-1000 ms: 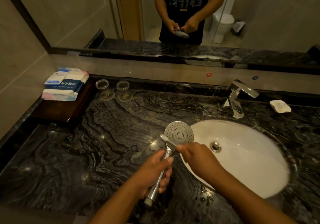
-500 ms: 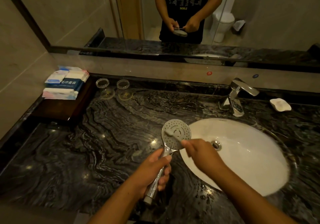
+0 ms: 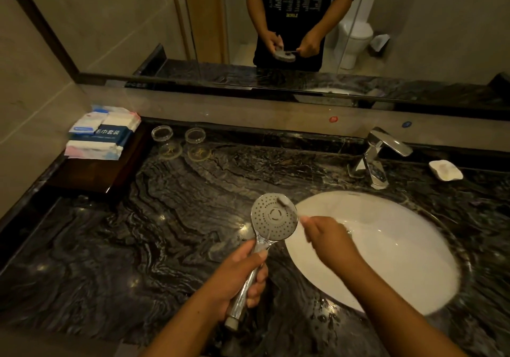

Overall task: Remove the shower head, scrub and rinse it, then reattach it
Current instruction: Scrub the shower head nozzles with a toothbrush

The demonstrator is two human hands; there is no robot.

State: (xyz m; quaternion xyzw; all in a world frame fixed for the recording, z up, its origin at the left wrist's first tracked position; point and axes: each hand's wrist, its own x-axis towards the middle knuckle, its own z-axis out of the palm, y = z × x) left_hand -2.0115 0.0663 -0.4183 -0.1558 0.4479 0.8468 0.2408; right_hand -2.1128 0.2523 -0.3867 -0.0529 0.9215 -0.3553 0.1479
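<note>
— Shower head (image 3: 274,220): where was it?
— Below the wall mirror (image 3: 124,25), over the dark marble counter (image 3: 138,246), just beside the white basin (image 3: 386,246). Left hand (image 3: 234,279) gripped its chrome handle, face up.
— And the right hand (image 3: 328,238)?
— Fingers curled round a small brush (image 3: 284,201) touching the face's far edge.

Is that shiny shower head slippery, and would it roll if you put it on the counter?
Probably slippery: the shower head has a smooth chrome handle, and the left hand wraps fully round it. It looks stiff, not bendy. Laid on the counter, the round handle might rock, but the wide flat face would likely stop it rolling far.
</note>
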